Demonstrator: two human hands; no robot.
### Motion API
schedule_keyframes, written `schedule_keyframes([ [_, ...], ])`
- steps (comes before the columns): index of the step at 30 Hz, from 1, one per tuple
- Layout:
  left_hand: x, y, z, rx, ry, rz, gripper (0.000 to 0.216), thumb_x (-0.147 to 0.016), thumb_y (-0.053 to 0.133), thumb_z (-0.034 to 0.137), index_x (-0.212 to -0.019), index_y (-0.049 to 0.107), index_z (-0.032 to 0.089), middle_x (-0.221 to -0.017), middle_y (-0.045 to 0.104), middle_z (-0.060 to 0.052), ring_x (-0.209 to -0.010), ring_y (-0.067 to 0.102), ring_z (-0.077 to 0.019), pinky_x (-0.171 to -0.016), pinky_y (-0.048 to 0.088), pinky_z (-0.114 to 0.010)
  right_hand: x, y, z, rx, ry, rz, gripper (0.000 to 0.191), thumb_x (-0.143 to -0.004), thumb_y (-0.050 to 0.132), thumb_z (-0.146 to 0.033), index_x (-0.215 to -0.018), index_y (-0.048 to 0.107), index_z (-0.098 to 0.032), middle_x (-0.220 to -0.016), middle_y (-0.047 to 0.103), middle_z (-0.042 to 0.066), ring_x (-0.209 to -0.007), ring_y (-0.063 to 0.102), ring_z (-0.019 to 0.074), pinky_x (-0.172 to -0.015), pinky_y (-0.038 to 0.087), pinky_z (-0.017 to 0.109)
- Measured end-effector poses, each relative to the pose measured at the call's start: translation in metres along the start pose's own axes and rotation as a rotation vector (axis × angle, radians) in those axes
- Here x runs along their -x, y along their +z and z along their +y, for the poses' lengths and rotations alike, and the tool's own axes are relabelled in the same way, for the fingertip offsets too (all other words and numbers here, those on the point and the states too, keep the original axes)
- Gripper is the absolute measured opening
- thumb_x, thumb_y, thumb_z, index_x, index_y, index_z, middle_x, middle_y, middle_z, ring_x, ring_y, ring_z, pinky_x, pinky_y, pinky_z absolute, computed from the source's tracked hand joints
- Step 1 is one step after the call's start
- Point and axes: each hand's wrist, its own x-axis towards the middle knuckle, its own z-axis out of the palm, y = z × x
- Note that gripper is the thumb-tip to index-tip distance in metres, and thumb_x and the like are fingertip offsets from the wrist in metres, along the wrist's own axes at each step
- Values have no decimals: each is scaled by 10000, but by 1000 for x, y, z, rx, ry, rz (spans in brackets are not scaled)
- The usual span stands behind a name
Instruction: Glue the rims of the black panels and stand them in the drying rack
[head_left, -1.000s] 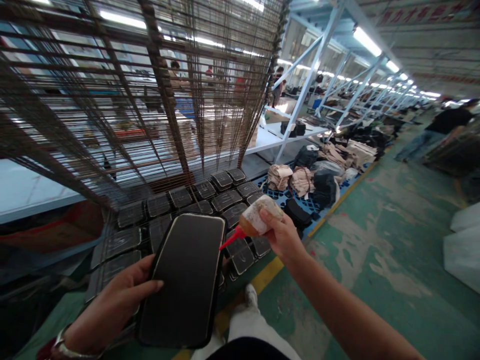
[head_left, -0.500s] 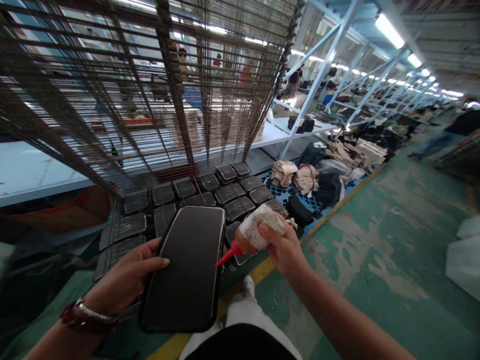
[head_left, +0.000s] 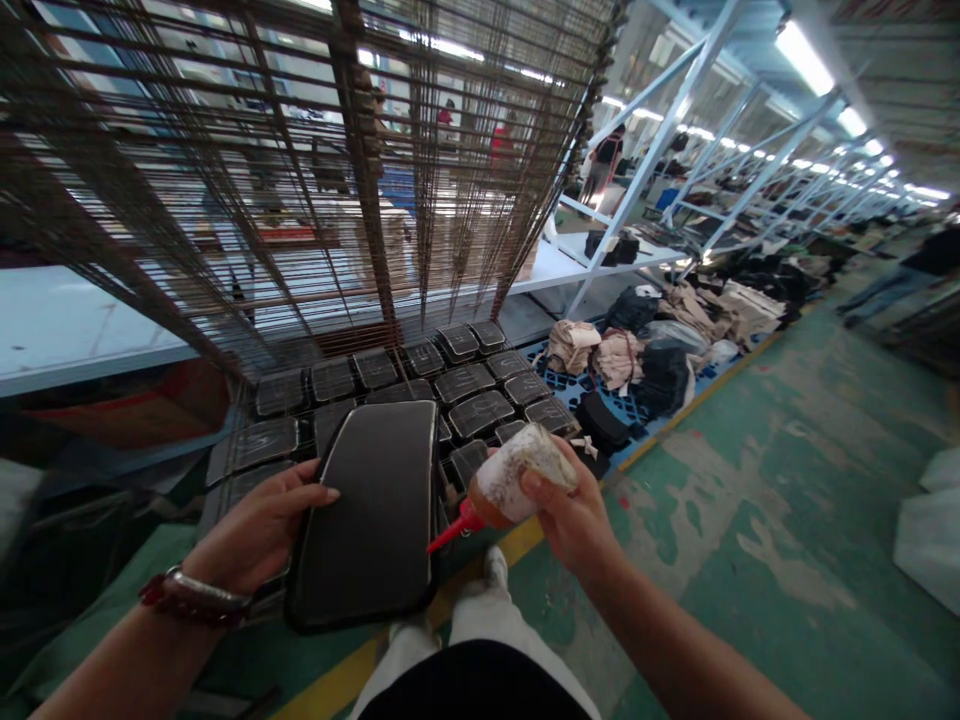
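My left hand [head_left: 262, 525] grips the left edge of a black padded panel [head_left: 371, 510], its thumb lying on the top face. The panel is roughly rectangular with rounded corners, and a pale line runs near its edge. In my right hand [head_left: 570, 510] is a glue bottle [head_left: 517, 475] with a stained white wrap, amber contents and a red nozzle. It tilts down to the left, and the nozzle tip meets the panel's right edge. Beyond the panel, several smaller black panels [head_left: 480, 412] with pale outlines lie in rows on a wire rack.
Stacked wire racks [head_left: 367, 180] lean upright over the rows. Tan fabric bundles [head_left: 574, 345] and black pieces [head_left: 600, 420] lie on a blue pallet to the right. A yellow line borders the green floor [head_left: 712, 520]. A person [head_left: 911, 265] stands at far right.
The nozzle tip has moved down along the panel's right edge. The panel has turned slightly and shifted up a little. The view has swung slightly left.
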Motion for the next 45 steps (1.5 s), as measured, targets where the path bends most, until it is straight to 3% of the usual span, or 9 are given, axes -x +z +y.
schedule_keyframes([
  [8, -5, -13, -3, 116, 51, 183, 310, -678, 652, -38, -954, 660, 102, -738, 771, -46, -605, 718, -179, -602, 601, -265, 2, 13, 0, -43, -16, 54, 437, -647, 864, -357, -1028, 675, -253, -941, 732, 63, -871, 681, 282, -846, 534, 434],
  [14, -4, -17, -14, 279, 0, 321, 201, -768, 576, -53, -843, 608, 131, -670, 742, -14, -563, 706, -165, -556, 598, -252, 2, 14, 15, -91, -64, 193, 439, -679, 860, -322, -1067, 667, -251, -936, 704, 32, -857, 653, 223, -813, 536, 352],
  [17, -6, -19, -25, 381, -6, 344, 233, -784, 564, -59, -917, 632, 120, -678, 738, -9, -604, 724, -168, -597, 609, -251, 10, 21, 29, -117, -66, 249, 440, -683, 864, -322, -1074, 674, -256, -945, 703, 24, -850, 653, 210, -808, 537, 337],
  [20, -8, -19, -34, 413, 50, 365, 315, -793, 559, -55, -1046, 650, 109, -705, 748, -18, -631, 730, -167, -634, 619, -257, 15, 35, 39, -159, 37, 235, 403, -672, 875, -340, -1015, 694, -230, -930, 714, 32, -822, 662, 206, -750, 551, 318],
  [23, -5, -14, -42, 374, 116, 308, 389, -769, 571, -52, -1106, 657, 123, -796, 777, -45, -688, 742, -182, -666, 622, -279, 5, 49, 41, -226, 122, 180, 376, -691, 866, -371, -978, 691, -202, -927, 719, 44, -808, 670, 203, -706, 562, 308],
  [30, 9, 0, -60, 267, 66, 70, 364, -695, 670, 37, -1047, 680, 132, -926, 797, -90, -801, 752, -251, -700, 606, -331, -52, 71, 42, -161, -72, 168, 460, -613, 907, -347, -961, 637, -214, -866, 685, -14, -739, 639, 161, -568, 505, 239],
  [34, 9, -2, -62, 241, 64, 22, 389, -653, 719, 83, -1031, 673, 161, -936, 798, -79, -828, 747, -271, -670, 598, -340, -50, 77, 56, -92, -113, 143, 452, -611, 899, -341, -965, 644, -222, -881, 693, -20, -778, 636, 158, -648, 512, 247],
  [40, 1, -16, -52, 224, 72, 57, 390, -587, 750, 115, -968, 688, 168, -909, 801, -69, -804, 749, -265, -646, 583, -319, -31, 59, 54, 22, 45, 1, 473, -577, 917, -309, -967, 673, -198, -839, 715, 0, -750, 634, 164, -701, 512, 269],
  [45, -16, -9, -47, 228, 39, 46, 387, -559, 773, 141, -938, 704, 170, -876, 801, -62, -767, 747, -262, -660, 577, -323, -60, 42, 48, -24, -128, 165, 475, -599, 908, -326, -998, 663, -244, -908, 714, -22, -830, 644, 162, -792, 509, 283],
])
